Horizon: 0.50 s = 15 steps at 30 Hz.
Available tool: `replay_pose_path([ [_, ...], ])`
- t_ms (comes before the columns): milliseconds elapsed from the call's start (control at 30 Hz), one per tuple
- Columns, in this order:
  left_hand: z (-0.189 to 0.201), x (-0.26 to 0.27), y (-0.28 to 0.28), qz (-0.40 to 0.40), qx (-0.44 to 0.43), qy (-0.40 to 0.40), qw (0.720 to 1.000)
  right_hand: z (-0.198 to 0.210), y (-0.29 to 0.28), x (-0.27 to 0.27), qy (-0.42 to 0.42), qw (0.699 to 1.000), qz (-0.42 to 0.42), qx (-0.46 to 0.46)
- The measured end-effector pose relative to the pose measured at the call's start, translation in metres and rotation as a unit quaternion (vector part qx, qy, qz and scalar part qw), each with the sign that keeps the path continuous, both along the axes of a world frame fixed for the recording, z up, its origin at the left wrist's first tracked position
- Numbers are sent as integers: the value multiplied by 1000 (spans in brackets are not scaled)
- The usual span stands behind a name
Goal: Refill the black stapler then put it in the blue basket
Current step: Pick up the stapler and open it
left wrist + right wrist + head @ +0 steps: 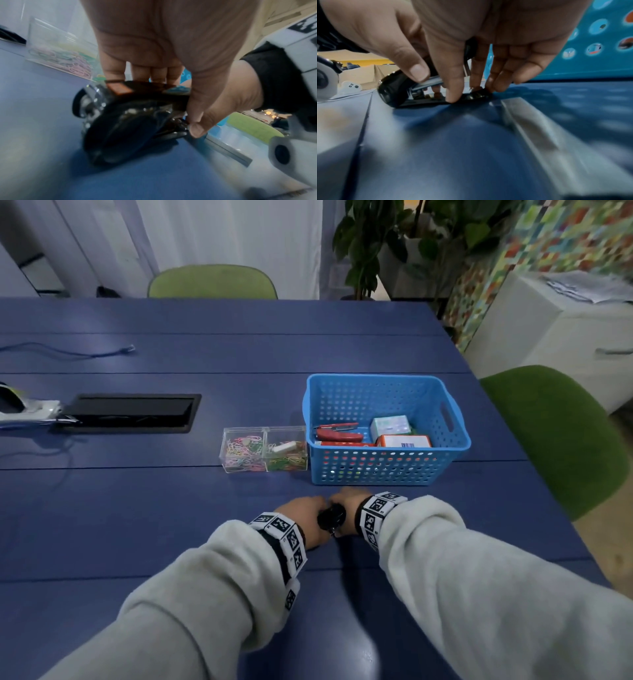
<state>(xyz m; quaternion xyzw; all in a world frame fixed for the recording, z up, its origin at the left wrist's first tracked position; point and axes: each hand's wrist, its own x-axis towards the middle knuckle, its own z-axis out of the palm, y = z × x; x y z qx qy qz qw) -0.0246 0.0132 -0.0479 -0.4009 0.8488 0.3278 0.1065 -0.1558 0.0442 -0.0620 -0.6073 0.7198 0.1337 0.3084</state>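
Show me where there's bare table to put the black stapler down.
Bare table lies left of the hands, below the paper clip boxes. More lies behind the blue basket. Crowded: both hands on the black stapler, just before the basket.

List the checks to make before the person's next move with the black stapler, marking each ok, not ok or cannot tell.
1. Black stapler rests on the blue table: ok.
2. Left hand grips the stapler: ok.
3. Right hand holds it, fingers reaching its base: ok.
4. Staples loaded: cannot tell, magazine hidden.
5. Blue basket within reach, just beyond the hands: ok.
6. Free space in basket beside red stapler and boxes: ok.
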Motion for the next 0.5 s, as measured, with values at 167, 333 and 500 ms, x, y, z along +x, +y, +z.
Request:
replay_pose_path([
  [167, 18, 11, -2, 24, 0, 67, 997, -4, 4, -4, 6, 1000, -15, -11],
  [333, 33, 46, -15, 55, -11, 103, 993, -5, 12, -12, -13, 999, -40, -31],
  [500, 30, 89, -33, 80, -37, 60, 994, -4, 17, -11, -19, 998, -45, -39],
])
